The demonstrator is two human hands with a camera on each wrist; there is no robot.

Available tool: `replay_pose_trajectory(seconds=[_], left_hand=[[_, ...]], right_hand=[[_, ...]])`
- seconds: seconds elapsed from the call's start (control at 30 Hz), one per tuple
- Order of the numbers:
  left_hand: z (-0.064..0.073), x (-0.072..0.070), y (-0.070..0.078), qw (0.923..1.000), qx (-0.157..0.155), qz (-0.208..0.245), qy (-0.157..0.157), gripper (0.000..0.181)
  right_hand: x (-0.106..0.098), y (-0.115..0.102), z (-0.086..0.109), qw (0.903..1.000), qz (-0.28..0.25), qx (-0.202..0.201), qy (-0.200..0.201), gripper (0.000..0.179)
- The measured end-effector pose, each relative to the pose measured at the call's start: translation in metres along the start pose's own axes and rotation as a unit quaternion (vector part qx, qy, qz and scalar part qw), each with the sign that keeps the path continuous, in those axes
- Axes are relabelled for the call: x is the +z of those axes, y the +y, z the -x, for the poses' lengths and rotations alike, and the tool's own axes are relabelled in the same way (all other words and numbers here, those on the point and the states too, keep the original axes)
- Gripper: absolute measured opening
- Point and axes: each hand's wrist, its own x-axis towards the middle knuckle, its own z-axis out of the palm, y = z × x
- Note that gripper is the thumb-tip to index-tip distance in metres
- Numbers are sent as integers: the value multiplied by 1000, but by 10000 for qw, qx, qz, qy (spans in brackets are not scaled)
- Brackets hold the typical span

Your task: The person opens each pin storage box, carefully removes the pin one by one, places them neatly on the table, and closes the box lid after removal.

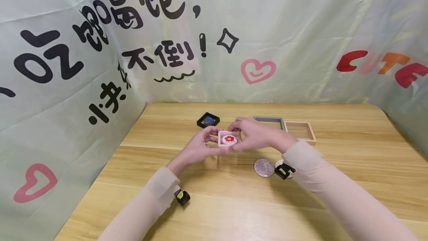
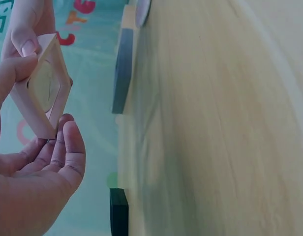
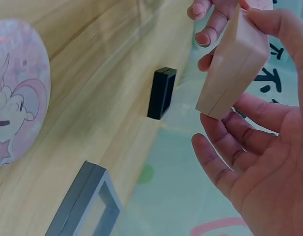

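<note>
Above the middle of the table, both hands hold a small pale pink display frame (image 1: pixel 219 139) with a clear window. Inside it shows a round white badge (image 1: pixel 229 140) bearing a red flower. My left hand (image 1: pixel 195 147) grips the frame's left side, thumb on the near edge, as the left wrist view also shows. From the other side my right hand (image 1: pixel 256 134) holds its right end between thumb and fingers. In the right wrist view the frame's side wall (image 3: pixel 235 66) has a thin seam along it. The fingers partly cover the frame's corners.
Behind the hands lies a black frame (image 1: pixel 208 120) with a blue insert. A grey frame (image 1: pixel 283 121) and a beige frame (image 1: pixel 313 139) lie to the right. A purple round badge (image 1: pixel 264 167) sits nearer; beside it another round piece (image 1: pixel 278 163) is partly hidden by the right wrist camera.
</note>
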Motion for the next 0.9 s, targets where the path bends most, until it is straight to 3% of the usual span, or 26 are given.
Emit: replay_pose_trajectory(seconds=[0.47, 0.9], left_hand=[[21, 10, 15, 9979, 507, 386, 64, 77], [41, 22, 23, 9935, 907, 679, -85, 65]], right_hand=[[-2, -15, 27, 9962, 187, -255, 810, 60], [7, -34, 52, 9885, 87, -529, 1417, 65]])
